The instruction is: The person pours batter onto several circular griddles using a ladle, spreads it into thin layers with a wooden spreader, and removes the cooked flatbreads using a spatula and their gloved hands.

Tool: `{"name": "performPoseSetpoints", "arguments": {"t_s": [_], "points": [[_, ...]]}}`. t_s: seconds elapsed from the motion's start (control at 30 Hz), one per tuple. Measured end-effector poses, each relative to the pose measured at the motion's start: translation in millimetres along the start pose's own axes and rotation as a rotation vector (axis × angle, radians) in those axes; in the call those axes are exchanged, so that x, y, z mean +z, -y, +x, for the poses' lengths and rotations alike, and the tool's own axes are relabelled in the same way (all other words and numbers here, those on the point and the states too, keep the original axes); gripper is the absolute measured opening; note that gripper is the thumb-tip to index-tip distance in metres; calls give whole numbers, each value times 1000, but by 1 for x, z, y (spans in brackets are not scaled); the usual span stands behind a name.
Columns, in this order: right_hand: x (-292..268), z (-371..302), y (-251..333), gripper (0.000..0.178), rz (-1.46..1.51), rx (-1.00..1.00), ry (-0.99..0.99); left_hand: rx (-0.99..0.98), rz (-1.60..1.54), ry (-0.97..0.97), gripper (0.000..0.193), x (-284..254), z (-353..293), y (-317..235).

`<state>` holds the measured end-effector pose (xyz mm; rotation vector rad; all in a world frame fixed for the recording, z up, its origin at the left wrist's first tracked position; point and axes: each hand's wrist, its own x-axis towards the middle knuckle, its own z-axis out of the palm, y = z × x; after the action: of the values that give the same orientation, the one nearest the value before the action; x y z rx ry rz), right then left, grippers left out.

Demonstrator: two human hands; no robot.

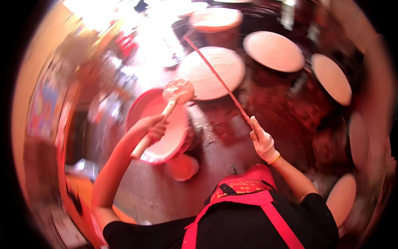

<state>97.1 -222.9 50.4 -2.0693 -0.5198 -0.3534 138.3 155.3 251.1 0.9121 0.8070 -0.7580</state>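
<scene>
The left hand gripped the ladle, its head lying forward, while the right hand pinched the red stick extending forward-left.

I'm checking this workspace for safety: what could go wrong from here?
The pale, round-headed ladle in the left hand looks coated and could drip outside the red-rimmed round tub.
The long, thin red stick in the white-gloved right hand might knock the flat, pale round disc it overlaps in view.

Glossy dark-reddish floor: pale spatter, small red container beside wide red-rimmed tub.
</scene>
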Motion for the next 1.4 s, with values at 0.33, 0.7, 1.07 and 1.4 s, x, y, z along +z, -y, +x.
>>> {"name": "performPoseSetpoints", "arguments": {"t_s": [0.33,0.7,1.07,1.4], "points": [[-199,-261,-34,50,77,826,-797,-550,776,643,28,388,107,59],[-465,-237,-33,43,-634,669,-913,1218,1981,1265,26,778,180,300],[-439,-294,-91,42,745,886,-1744,681,1768,1411,25,826,292,444],[-422,-251,-235,44,-516,1105,-1729,1284,1516,1275,19,860,404,509]]}}
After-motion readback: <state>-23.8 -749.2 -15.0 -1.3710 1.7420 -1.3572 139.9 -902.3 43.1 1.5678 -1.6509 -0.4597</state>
